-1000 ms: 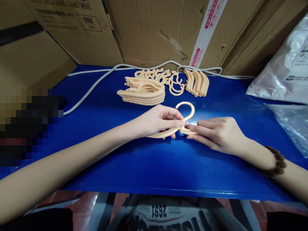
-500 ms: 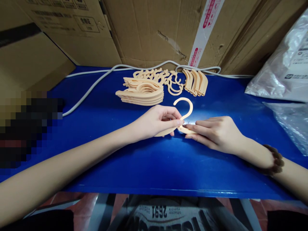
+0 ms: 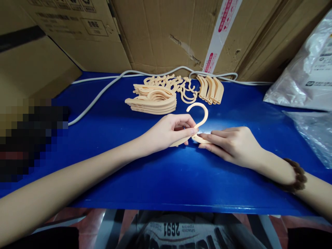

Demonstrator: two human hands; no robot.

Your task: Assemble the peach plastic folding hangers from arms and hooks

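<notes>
My left hand [image 3: 172,133] is closed on a beige hook [image 3: 205,116] and a curved beige arm piece [image 3: 178,142] below it. The open curve of the hook stands up above my fingertips. Close on the right, my right hand [image 3: 230,143] pinches another beige arm piece [image 3: 201,139], whose end meets the base of the hook. My fingers cover most of that joint. A brown fluffy band circles my right wrist.
Behind my hands on the blue table [image 3: 166,186] are stacked beige hanger pieces [image 3: 155,103], loose hooks [image 3: 188,98] and curved arms [image 3: 214,90]. A white cable [image 3: 97,98] runs behind them. Cardboard boxes [image 3: 160,38] stand at the back, plastic bags [image 3: 298,83] at right.
The hook stands slightly higher between my hands. Both hands keep nearly the same place and grip.
</notes>
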